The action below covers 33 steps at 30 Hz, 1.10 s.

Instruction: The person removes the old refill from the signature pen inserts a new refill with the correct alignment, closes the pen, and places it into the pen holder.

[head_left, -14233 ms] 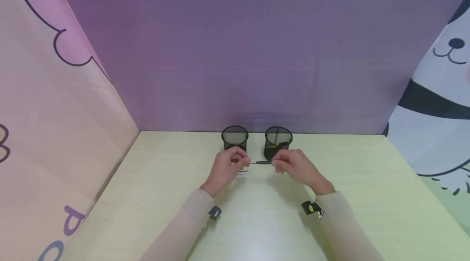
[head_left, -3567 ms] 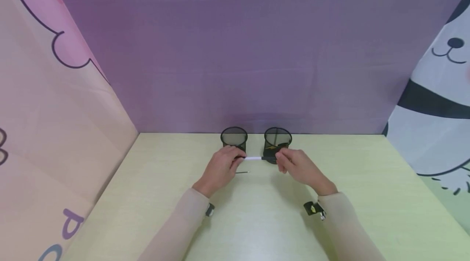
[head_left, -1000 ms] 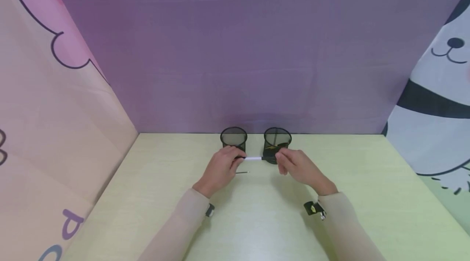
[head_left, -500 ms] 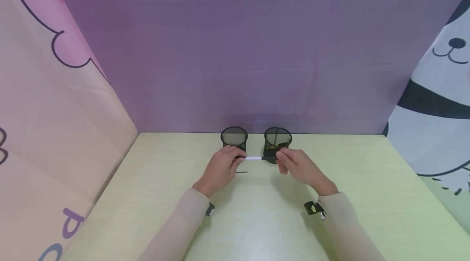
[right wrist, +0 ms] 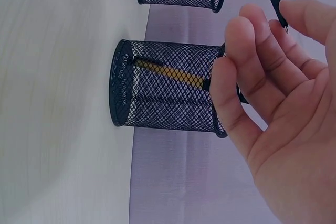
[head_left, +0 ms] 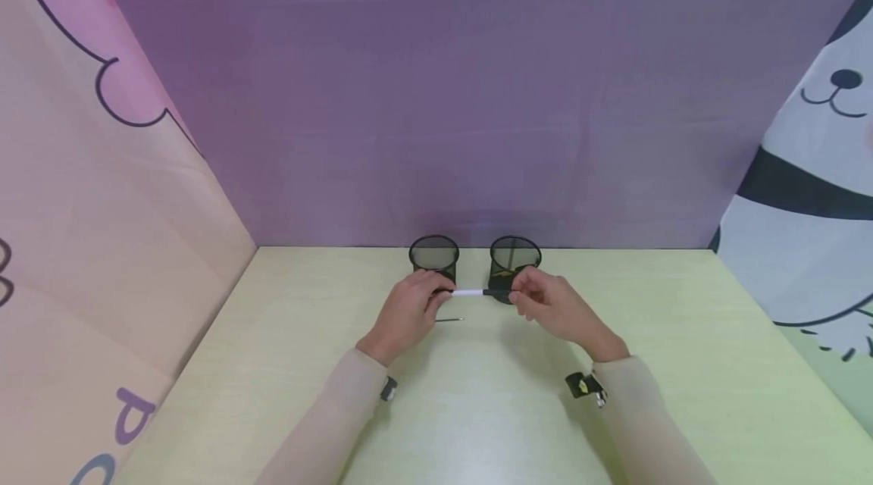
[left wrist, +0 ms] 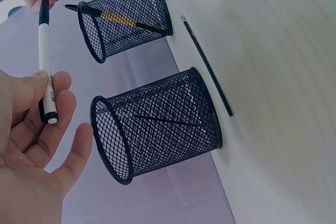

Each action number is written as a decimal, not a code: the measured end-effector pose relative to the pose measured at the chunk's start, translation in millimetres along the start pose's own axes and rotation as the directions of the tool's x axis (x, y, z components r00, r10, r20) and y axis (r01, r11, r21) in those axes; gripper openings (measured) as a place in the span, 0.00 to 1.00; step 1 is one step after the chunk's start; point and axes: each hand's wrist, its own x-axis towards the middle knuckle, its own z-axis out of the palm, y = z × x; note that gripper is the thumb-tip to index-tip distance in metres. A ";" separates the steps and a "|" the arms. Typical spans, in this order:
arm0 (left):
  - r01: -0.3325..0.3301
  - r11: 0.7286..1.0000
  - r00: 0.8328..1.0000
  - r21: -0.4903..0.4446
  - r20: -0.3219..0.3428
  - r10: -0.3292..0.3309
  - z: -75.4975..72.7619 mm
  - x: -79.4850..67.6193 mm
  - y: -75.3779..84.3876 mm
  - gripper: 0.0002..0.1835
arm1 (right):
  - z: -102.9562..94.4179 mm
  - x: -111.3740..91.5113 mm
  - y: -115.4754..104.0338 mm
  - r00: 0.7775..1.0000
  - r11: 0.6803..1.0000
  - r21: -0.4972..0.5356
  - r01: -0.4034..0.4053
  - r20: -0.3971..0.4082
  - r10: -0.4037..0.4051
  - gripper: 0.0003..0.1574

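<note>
Between the hands I see a pen (head_left: 468, 292) with a white barrel and black grip section, lying level above the table. My left hand (head_left: 404, 318) pinches its rear end between thumb and fingers; the black end plug and clip show in the left wrist view. My right hand (head_left: 555, 311) pinches the black front section with thumb and index finger, and the pointed tip (right wrist: 286, 29) shows there in the right wrist view. A thin black pen refill (left wrist: 208, 66) lies on the table below the left hand.
Two black mesh pen cups stand by the purple backdrop (head_left: 423, 91). The left cup (left wrist: 157, 129) holds a thin dark stick. In the right cup (right wrist: 168, 114) are a yellow-and-black pen and something dark. Pale table (head_left: 470, 409) spreads toward me.
About 14 seconds ago the hands held the black grip with a thin refill, the white barrel lying below. Later the barrel is joined to the grip. Just now the right fingers shift slightly.
</note>
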 end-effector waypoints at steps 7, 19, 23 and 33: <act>-0.010 1.000 1.000 0.002 -0.001 0.010 0.4 0.1 -0.2 0.06 | 1.0 -0.3 3.5 0.998 0.998 -0.009 0.055 -0.005 -0.055 0.05; -0.032 0.999 0.999 0.020 0.002 0.032 1.4 1.1 0.1 0.06 | 2.2 1.3 3.3 0.993 0.991 -0.073 0.113 -0.016 -0.115 0.12; -0.047 0.999 0.999 0.017 0.000 0.047 2.0 1.4 -0.6 0.07 | 2.6 2.1 2.2 0.992 0.988 -0.090 0.126 -0.016 -0.128 0.16; -0.066 0.997 0.998 0.025 -0.004 0.066 3.0 1.9 -0.7 0.06 | 4.3 3.9 2.4 0.996 0.989 -0.121 0.089 -0.014 -0.092 0.25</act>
